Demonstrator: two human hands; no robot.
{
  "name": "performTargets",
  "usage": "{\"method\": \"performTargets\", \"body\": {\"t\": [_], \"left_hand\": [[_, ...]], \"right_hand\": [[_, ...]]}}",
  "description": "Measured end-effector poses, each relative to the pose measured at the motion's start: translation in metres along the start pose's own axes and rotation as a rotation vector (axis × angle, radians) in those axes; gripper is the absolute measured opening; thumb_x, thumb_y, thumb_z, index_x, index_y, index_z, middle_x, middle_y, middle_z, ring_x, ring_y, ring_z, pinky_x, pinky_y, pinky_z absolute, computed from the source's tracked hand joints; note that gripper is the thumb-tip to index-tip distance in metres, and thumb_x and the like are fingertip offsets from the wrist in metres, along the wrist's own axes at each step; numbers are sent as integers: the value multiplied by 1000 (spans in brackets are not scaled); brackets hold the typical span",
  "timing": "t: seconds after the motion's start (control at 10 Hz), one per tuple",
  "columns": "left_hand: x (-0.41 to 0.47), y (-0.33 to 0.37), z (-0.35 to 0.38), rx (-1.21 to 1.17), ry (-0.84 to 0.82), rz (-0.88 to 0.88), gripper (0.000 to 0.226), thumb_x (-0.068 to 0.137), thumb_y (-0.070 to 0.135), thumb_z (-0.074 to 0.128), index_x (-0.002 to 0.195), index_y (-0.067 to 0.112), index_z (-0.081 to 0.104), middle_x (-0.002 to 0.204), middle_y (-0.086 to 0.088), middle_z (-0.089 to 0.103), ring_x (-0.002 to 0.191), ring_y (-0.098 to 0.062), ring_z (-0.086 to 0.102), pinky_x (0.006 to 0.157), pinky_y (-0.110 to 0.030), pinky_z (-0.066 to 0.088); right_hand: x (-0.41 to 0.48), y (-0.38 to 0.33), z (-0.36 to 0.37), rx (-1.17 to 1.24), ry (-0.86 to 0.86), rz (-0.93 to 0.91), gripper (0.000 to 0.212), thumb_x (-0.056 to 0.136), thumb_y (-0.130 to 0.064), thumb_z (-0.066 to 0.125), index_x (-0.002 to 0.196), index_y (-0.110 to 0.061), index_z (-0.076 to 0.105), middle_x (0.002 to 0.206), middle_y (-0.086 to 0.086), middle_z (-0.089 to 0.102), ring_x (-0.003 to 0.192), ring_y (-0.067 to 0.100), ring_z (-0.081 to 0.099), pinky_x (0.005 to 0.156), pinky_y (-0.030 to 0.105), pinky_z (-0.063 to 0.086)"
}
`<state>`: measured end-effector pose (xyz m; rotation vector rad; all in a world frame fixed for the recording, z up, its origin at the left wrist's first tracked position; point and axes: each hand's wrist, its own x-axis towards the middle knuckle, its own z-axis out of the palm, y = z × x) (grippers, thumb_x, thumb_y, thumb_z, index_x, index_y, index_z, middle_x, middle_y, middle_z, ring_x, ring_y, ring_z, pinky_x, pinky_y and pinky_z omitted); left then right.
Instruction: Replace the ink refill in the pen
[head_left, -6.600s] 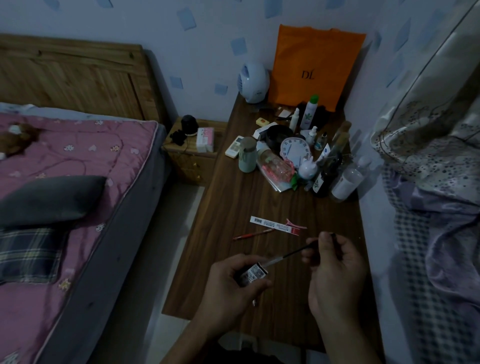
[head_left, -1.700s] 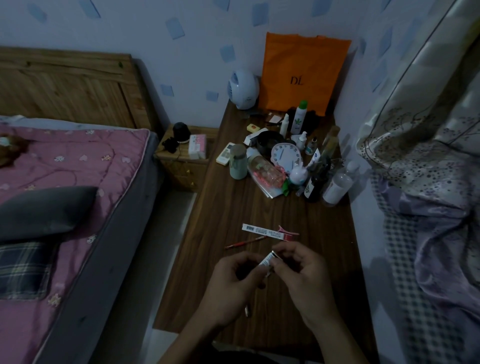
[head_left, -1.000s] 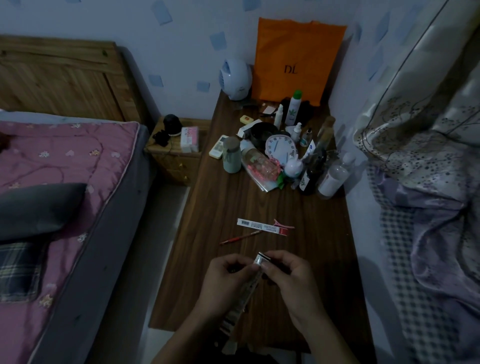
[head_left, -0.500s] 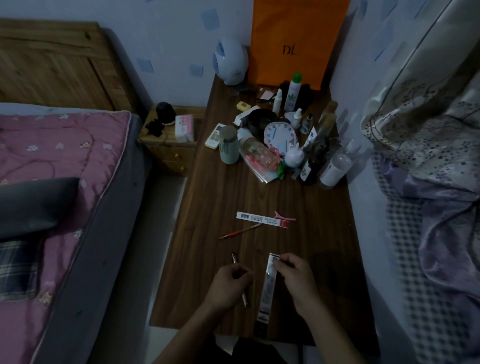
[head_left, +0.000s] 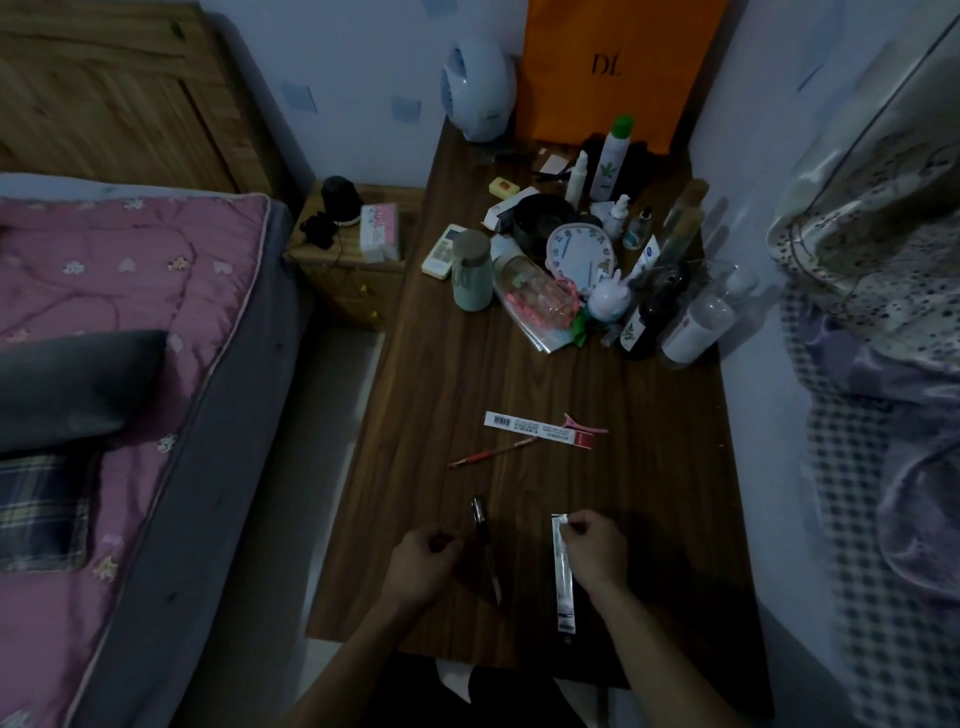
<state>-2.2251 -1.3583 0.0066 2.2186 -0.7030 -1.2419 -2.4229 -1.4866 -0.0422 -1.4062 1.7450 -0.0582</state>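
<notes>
Orange bag (head_left: 571, 104), seemingly "DL"; wrapper (head_left: 562, 571) print unreadable.

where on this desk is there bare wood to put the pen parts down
Bare wood runs across the desk between the bottles and the white packet, and along the right edge beyond the right hand. The back is crowded around the clock and cup. The near middle holds the pen, the refill sleeve and the left hand.

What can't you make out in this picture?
Head view, dim:
Packet in the right hand: whether a refill is inside, too dark.
Left hand: its back hides whether it holds anything.
Label strip: print too small.
Orange bag: top cut off by frame edge.
</notes>
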Motion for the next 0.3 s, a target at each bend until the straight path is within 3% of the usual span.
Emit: {"method": "performTargets", "body": {"t": [0.1, 0.3], "left_hand": [[4, -1, 0, 23, 6, -3, 16, 85, 28, 65, 70, 33, 71, 71, 10, 75, 68, 6, 68, 55, -11, 43], [10, -4, 6, -6, -8, 25, 13, 86, 27, 65, 76, 25, 73, 75, 5, 75, 73, -2, 70, 61, -18, 45]], "right_hand": [[-2, -1, 0, -130, 40, -51, 9, 92, -20, 67, 100, -20, 72, 97, -1, 74, 71, 6, 56, 55, 15, 38], [-6, 2, -5, -220, 93, -74, 11, 93, -33, 65, 92, -24, 71, 75, -11, 65, 70, 8, 64, 59, 24, 51]]}}
